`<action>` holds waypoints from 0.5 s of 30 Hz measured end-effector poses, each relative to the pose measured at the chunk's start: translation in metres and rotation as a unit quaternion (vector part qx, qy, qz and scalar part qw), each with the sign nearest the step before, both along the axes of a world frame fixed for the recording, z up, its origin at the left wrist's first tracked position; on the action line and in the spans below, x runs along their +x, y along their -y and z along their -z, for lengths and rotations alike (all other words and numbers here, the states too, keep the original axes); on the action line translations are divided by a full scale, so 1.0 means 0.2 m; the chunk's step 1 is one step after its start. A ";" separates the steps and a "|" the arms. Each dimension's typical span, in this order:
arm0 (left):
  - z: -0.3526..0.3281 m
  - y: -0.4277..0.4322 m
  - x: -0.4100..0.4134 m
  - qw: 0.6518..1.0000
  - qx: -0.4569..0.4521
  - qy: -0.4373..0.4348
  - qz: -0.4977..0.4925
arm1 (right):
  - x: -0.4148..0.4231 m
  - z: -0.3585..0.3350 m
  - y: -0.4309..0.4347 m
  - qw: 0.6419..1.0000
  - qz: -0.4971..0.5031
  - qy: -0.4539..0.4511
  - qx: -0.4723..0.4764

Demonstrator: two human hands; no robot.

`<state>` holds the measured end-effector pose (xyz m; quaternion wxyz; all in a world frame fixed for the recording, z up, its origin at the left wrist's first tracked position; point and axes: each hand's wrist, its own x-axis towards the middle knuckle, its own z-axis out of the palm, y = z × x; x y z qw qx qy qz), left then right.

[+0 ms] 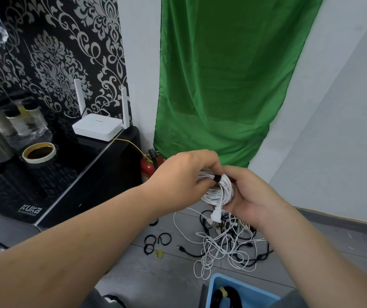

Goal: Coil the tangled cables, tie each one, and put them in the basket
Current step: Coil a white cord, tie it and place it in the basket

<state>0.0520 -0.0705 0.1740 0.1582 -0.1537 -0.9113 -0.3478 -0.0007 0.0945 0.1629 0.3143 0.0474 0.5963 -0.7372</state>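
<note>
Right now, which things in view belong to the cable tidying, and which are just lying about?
Job: coiled white cable with black strap, held by left hand and right hand; tangled black and white cables; black loop ties; blue plastic basket.
Lying about: white router with two antennas; red fire extinguisher; roll of tape; green hanging cloth.

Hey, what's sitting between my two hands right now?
A coiled white cable, bound by a black tie, held by your left hand and right hand; the head view shows it.
</note>
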 end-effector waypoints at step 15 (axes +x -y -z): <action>0.04 0.00 0.01 0.990 0.107 0.093 -0.022 | -0.03 0.01 -0.01 0.997 0.061 -0.036 0.002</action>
